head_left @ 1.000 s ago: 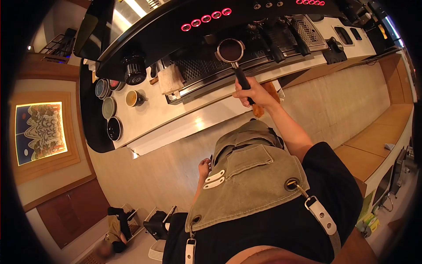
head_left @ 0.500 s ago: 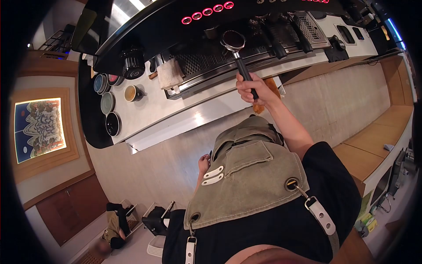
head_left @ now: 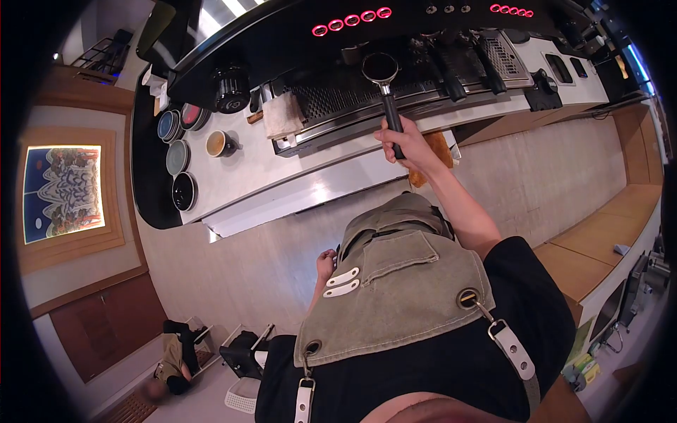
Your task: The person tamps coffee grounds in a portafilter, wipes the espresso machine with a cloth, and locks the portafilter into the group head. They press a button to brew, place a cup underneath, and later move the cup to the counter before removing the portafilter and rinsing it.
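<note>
My right hand is wrapped round the black handle of a portafilter. Its round metal basket, dark inside, points away from me over the drip tray of the black espresso machine. Just behind the basket, slightly left, sits a group head. Two more black-handled portafilters are on the machine further right. Low beside the olive apron, my left hand hangs with its fingers curled, away from the counter.
A coffee-filled cup stands on the white counter, left of a folded cloth. Stacked saucers and bowls line the counter's left end. An orange-brown cloth hangs behind my right wrist. Another person is at the lower left.
The view has turned a little, shifting the machine rightward in it. The portafilter has moved slightly left relative to the machine, nearer the group head. My left hand has stayed low.
</note>
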### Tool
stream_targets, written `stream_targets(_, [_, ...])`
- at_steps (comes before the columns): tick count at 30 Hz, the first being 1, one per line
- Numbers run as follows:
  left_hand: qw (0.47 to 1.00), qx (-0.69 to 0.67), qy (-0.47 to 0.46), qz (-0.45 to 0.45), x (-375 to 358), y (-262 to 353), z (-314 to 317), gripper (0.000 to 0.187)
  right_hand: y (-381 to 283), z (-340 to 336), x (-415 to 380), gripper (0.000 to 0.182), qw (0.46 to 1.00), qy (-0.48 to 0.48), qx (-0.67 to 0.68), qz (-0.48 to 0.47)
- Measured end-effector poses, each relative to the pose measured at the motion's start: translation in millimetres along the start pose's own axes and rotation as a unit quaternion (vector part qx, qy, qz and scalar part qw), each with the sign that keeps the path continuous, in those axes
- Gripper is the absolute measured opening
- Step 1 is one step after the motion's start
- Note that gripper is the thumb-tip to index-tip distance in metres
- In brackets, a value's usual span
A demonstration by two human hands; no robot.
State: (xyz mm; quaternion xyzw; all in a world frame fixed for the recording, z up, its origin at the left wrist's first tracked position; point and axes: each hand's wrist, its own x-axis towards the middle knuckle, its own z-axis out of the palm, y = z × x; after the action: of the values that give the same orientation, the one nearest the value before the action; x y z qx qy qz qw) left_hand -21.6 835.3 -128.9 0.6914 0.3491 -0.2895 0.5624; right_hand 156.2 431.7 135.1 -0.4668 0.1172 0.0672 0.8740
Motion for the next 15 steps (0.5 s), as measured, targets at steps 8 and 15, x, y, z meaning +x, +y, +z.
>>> stream_targets(8, [0.999,0.025,0.007,0.029,6.0,-12.7,-8.0,0.017,2.2,3.4,1.8,0.024,1.000,-0.001,-0.004,-0.005])
stream_targets(15, [0.999,0.020,-0.033,0.016,7.6,-16.2,-30.1,0.024,9.3,12.8,6.8,0.021,0.999,0.011,0.047,-0.006])
